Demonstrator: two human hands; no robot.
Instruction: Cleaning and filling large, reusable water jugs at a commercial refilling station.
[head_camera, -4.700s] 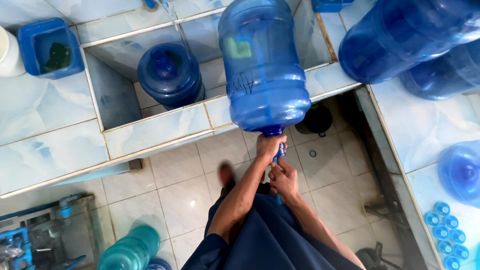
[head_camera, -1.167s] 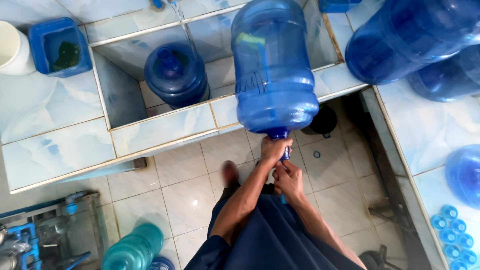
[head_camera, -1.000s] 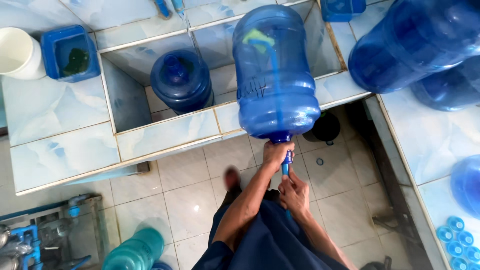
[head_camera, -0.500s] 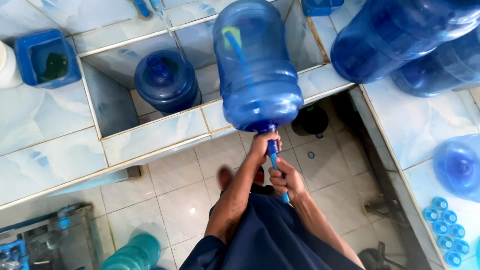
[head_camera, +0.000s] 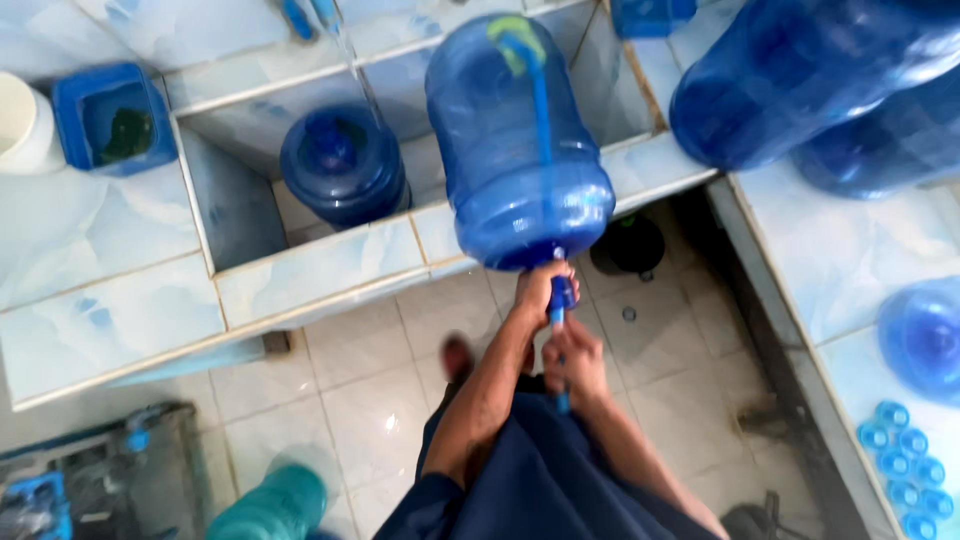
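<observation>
Here the left hand (head_camera: 540, 288) was closed around the neck of a large blue water jug (head_camera: 515, 150), which lay tilted with its shoulder resting on the edge of the tiled basin wall (head_camera: 330, 270) and its base pointing away from the person. The right hand (head_camera: 578, 362), just below the left, was wrapped around the handle of a blue brush rod (head_camera: 557, 330) that ran up through the neck into the jug, its greenish head (head_camera: 512, 30) showing through the plastic near the far end. Inside the tiled basin stood a second blue jug (head_camera: 340, 165), upright. More blue jugs (head_camera: 820, 80) lay on the tiled tabletop (head_camera: 880, 240) to the right, with a cluster of small blue caps (head_camera: 905, 455) near its lower edge. A blue square tub (head_camera: 112, 118) sat at the far left.
</observation>
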